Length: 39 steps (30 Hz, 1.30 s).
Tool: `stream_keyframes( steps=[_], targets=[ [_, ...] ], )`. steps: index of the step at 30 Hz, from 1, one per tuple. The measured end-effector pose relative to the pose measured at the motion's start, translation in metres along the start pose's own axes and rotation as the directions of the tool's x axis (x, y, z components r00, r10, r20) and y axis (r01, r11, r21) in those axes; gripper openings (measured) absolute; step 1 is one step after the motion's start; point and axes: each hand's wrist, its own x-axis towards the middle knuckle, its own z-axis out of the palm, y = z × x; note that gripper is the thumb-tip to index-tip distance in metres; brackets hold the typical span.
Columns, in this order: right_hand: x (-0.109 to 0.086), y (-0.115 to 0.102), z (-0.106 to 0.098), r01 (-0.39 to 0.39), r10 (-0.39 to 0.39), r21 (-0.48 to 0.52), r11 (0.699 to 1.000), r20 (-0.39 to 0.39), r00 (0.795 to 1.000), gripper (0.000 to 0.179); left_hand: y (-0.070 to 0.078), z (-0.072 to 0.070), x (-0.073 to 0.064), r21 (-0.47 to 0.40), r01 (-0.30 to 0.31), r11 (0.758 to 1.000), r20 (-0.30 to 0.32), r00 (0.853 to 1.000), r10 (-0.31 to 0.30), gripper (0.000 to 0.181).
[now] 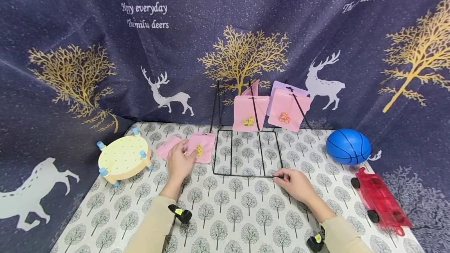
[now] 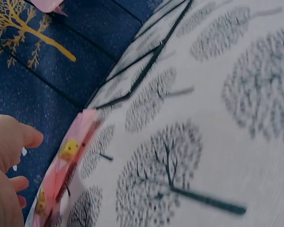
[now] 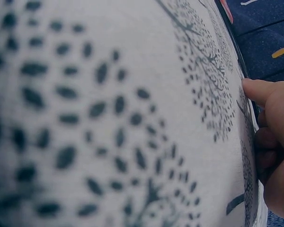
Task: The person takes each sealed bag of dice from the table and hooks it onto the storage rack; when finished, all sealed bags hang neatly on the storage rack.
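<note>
A black wire rack (image 1: 242, 175) stands mid-table. My right hand (image 1: 295, 184) pinches its front right corner between thumb and curled fingers. My left hand (image 1: 180, 163) is over pink zip bags left of the rack, its fingers spread and loosely bent. Nearest its fingertips lies a pink bag (image 1: 208, 142) with yellow dice inside; another pink bag (image 1: 166, 149) is partly hidden under the hand. In the left wrist view, the fingers appear apart from the bags (image 2: 61, 165). On the rack's prongs hang a pink bag with yellow dice (image 1: 246, 108), a pink bag with orange dice (image 1: 279, 102) and a purple bag (image 1: 275, 86).
A round cream pegboard stool (image 1: 124, 157) with blue-tipped legs lies at the left. To the right are a blue ball (image 1: 348, 147) and a translucent red toy car (image 1: 381, 200). A dark printed curtain (image 1: 197, 61) hangs behind the tree-patterned tablecloth (image 1: 235, 214).
</note>
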Motion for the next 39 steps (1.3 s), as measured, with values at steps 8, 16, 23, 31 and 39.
stream_keyframes(
  steps=[8, 16, 23, 31, 39],
  targets=[
    [0.001, 0.002, 0.002, 0.007, -0.007, -0.002, 1.000, -0.007, 1.000, 0.011, -0.016, 0.005, 0.003, 0.148, -0.106, 0.983, 0.100, 0.991, 0.092, 0.063],
    [0.001, 0.000, 0.000, 0.008, -0.008, -0.011, 1.000, -0.007, 1.000, 0.011, -0.016, 0.002, 0.003, 0.111, -0.168, 0.980, 0.114, 0.981, 0.156, 0.055],
    [0.001, -0.001, -0.001, -0.001, 0.001, -0.008, 1.000, -0.001, 1.000, 0.011, -0.018, 0.004, 0.001, 0.091, -0.162, 0.983, 0.043, 0.986, 0.159, 0.043],
    [0.002, -0.002, -0.001, -0.006, 0.006, -0.008, 1.000, 0.002, 1.000, 0.011, -0.019, 0.004, 0.002, 0.152, -0.002, 0.988, -0.030, 1.000, 0.006, 0.065],
    [0.001, -0.001, -0.001, 0.004, -0.004, -0.008, 1.000, 0.006, 1.000, 0.011, -0.023, 0.004, 0.005, 0.139, 0.044, 0.989, -0.042, 0.998, -0.038, 0.085]
  ],
)
